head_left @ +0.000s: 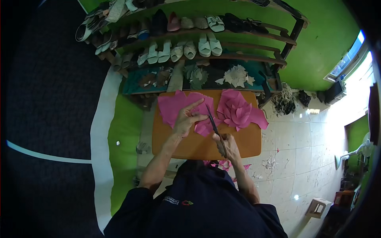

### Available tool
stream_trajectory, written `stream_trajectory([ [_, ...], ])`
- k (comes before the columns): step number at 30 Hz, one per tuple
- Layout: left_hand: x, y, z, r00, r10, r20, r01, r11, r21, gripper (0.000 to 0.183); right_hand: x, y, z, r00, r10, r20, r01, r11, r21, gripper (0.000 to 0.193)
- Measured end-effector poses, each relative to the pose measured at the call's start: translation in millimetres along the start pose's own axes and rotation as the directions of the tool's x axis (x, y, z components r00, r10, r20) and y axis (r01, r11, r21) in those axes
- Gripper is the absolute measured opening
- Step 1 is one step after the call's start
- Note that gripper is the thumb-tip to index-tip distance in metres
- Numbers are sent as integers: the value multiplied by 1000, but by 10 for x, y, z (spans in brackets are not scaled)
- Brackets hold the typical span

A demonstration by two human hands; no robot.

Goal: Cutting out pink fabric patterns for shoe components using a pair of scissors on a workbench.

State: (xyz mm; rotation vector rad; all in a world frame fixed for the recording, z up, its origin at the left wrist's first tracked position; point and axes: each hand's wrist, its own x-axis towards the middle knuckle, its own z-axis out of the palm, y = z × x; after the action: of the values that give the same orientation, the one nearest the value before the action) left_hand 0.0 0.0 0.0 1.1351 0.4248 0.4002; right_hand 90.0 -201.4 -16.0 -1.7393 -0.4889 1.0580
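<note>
Over the orange-brown, round-cornered counter, I see the right hand clasping long dark scissors, tips forward, probably for control; the left hand has thumb and forefinger spread, though whether it pinches anything I cannot tell. Angular, paper-like bright-pink sheets lie beneath it, apparently set beside the layered pink pile for easy reach

We see glare from a window bleaching the floor beyond the table's right edge, while fisheye distortion bends the shoe rack.
</note>
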Motion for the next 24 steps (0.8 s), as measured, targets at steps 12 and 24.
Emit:
stream_trajectory([
  [12,29,59,-74,997,-27,71,23,998,51,69,-11,-107,-156,996,-91,-21,86,982,-167,75],
  [24,13,127,-15,998,-37,43,37,999,1,64,-112,-172,-291,991,-127,38,132,964,-231,76],
])
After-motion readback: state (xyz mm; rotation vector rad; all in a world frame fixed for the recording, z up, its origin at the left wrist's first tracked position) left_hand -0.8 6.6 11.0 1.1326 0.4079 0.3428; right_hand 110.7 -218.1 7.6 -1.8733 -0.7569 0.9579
